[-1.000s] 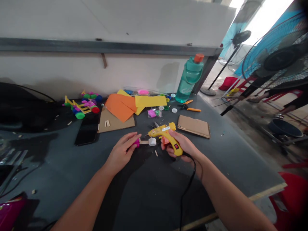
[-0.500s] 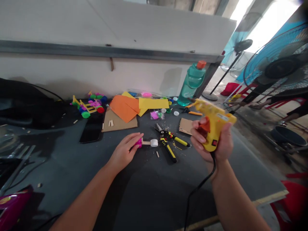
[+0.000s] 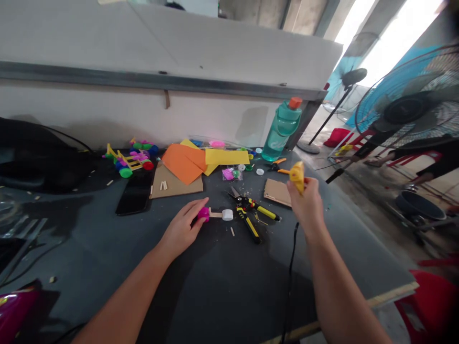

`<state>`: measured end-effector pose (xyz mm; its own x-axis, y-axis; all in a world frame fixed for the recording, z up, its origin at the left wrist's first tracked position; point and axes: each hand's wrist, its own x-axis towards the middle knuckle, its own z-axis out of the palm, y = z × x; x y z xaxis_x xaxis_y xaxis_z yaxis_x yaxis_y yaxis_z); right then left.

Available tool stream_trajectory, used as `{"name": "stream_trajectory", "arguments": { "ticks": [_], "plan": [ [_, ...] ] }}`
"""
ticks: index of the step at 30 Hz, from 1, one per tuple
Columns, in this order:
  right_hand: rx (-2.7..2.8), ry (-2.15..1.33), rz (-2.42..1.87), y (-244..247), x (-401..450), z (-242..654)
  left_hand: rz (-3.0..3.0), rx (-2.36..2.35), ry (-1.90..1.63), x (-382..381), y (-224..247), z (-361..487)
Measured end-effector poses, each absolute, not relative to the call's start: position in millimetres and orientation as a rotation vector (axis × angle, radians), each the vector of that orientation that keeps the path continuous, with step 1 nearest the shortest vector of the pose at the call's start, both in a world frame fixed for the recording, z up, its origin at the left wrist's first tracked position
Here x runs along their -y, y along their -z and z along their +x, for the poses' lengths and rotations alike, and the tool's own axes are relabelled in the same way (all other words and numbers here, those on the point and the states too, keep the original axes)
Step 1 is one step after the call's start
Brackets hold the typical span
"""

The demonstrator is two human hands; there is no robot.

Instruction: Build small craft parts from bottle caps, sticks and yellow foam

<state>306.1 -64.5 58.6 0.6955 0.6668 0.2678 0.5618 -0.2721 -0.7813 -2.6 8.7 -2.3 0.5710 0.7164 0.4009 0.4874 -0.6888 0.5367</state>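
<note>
My left hand (image 3: 184, 228) rests on the dark table (image 3: 222, 296), its fingers closed round a pink bottle cap (image 3: 203, 215). From that cap a short wooden stick (image 3: 215, 215) runs right to a white cap (image 3: 227, 215). Over the table's right part, my right hand (image 3: 307, 203) grips a yellow glue gun (image 3: 297, 176), seen end-on, with its black cord hanging below. Between the hands lie pliers (image 3: 248, 212) with yellow and black handles, spread apart. A small stick piece (image 3: 232, 231) is just below the white cap.
Orange paper (image 3: 184, 162) and yellow paper (image 3: 229, 156) lie at the back on cardboard. A phone (image 3: 133, 195) and a toy of sticks and caps (image 3: 131, 161) are at left. A teal bottle (image 3: 280, 131) stands at back right, near orange-handled cutters (image 3: 281, 167).
My right hand has turned the glue gun from a side view to end-on and moved it slightly left and down. My left hand still holds the pink cap; the view has shifted slightly.
</note>
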Motion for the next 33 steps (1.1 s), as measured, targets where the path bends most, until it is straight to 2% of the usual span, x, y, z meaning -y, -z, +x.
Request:
{"name": "stream_trajectory", "arguments": {
  "ticks": [2,5,11,16,18,20,23,25,33],
  "plan": [
    [1.003,-0.093,-2.383,-49.1,60.2,314.9,2.436,-0.973,-0.867,-8.9,2.4,-2.9],
    [1.026,-0.161,-2.691,-37.5,53.9,321.8,2.435,-0.956,-0.872,-8.6,2.0,-3.0],
    [1.067,-0.185,-2.851,-24.0,49.2,322.5,2.397,-0.95,-0.859,-7.5,2.9,-3.2],
    [1.161,-0.065,-2.881,-40.4,58.8,314.0,2.384,-0.944,-0.854,-6.2,6.0,-5.1],
    [1.246,0.098,-2.804,-53.9,61.1,304.4,2.386,-0.928,-0.856,-5.5,6.4,-5.7],
    [1.474,0.196,-2.534,-65.2,58.8,287.8,2.389,-0.919,-0.871,-4.9,6.6,-6.0],
    [1.929,-0.034,-1.933,-67.5,47.0,251.3,2.385,-0.911,-0.884,-4.3,6.7,-6.3],
    [2.124,-0.165,-1.676,-58.2,37.1,226.4,2.383,-0.904,-0.891,-3.9,6.6,-6.7],
    [2.201,-0.451,-1.673,-20.9,25.3,192.8,2.379,-0.849,-0.924,-7.8,10.1,-7.8]
  ]
}}
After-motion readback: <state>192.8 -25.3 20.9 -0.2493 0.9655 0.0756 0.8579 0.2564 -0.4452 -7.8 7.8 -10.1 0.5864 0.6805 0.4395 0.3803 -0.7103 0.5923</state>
